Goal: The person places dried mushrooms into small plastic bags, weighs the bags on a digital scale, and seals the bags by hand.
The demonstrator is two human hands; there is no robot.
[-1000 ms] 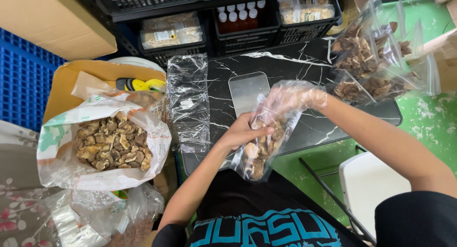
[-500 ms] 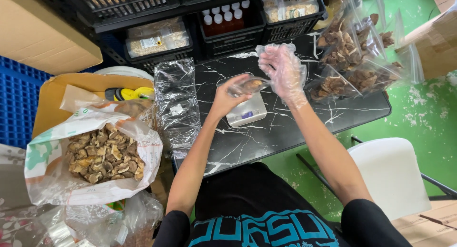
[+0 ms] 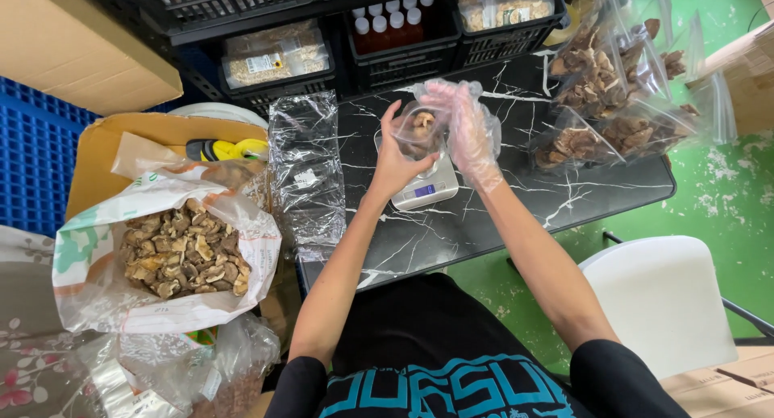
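I see both hands have carried the small clear bag of dried mushrooms (image 3: 419,128) onto the kitchen scale (image 3: 423,188) on the bench (image 3: 484,224) — left hand (image 3: 395,164) and gloved right hand (image 3: 468,132), fingers closed round it — so weighing has begun.

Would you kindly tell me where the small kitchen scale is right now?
In the head view the scale sits mid-table on the black marble-look table, just under the left hand and gloved right hand holding a small mushroom bag.

Small clear bag (image 3: 419,128) of dried mushrooms (upright) on scale (image 3: 423,188)
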